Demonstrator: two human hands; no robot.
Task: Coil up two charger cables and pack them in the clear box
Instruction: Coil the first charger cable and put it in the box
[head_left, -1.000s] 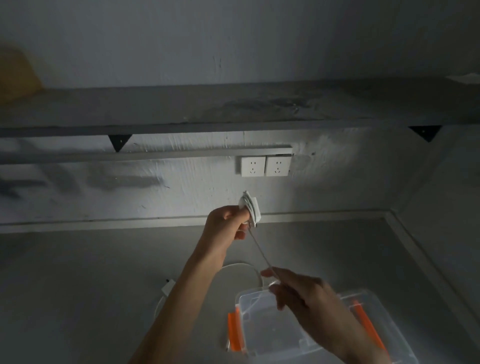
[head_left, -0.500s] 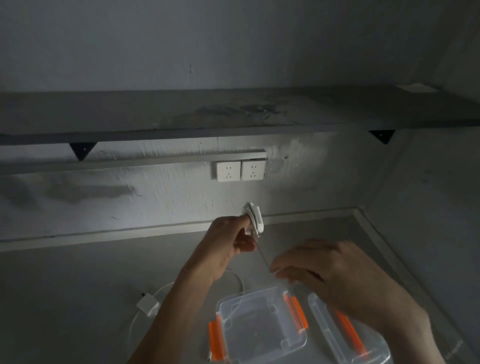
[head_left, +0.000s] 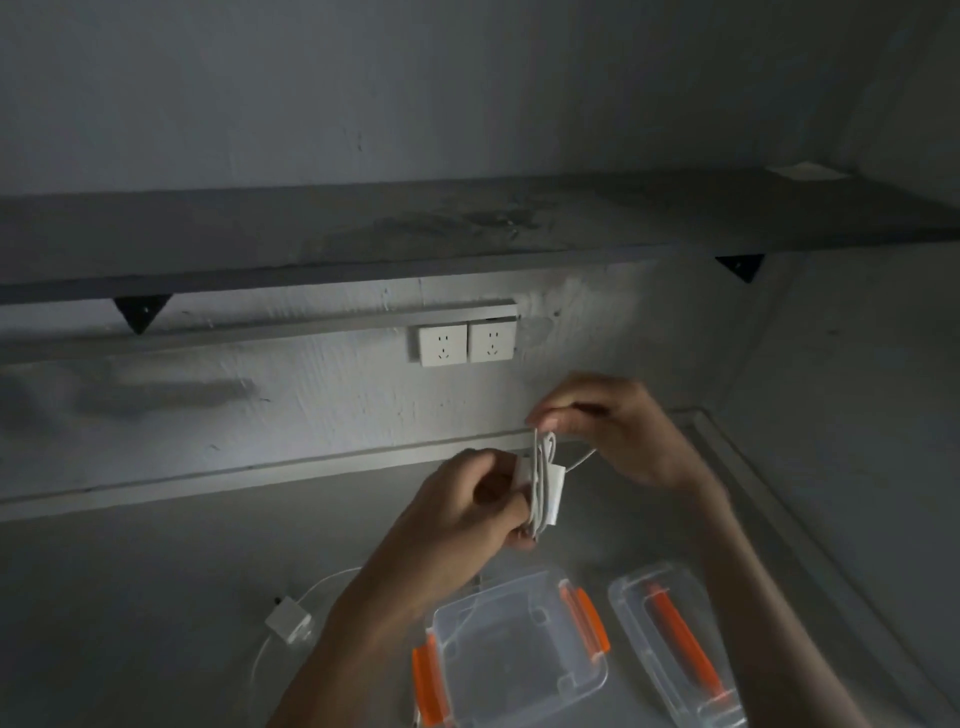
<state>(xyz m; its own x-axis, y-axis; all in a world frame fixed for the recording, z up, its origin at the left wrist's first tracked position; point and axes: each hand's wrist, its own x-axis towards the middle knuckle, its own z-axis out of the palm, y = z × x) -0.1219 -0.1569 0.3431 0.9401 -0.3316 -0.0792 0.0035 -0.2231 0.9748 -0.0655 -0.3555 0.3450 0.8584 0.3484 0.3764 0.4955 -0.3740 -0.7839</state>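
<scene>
A clear plastic box with orange latches (head_left: 514, 667) is set open on the near grey surface (head_left: 156, 587). Beyond it, the left hand (head_left: 467, 512) is clenched around a coiled white charger cable (head_left: 544, 483), whose top is pinched by the right hand (head_left: 615, 431), just right.

The first charger (head_left: 544, 486), a white adapter with its thin white cable wound round it in tight upright loops, is raised above the table at mid-scene. The left hand (head_left: 467, 512) grips the bundle from the left and the right hand (head_left: 615, 431) pinches its top loop, with a short loose strand trailing right. The second charger (head_left: 288, 621) lies flat on the table at near left, its cable curving in a wide loose loop. The clear box (head_left: 514, 657) stands open at near centre with orange latches on two sides. Its lid (head_left: 636, 603) lies just to the right, with an orange strip along its middle.
</scene>
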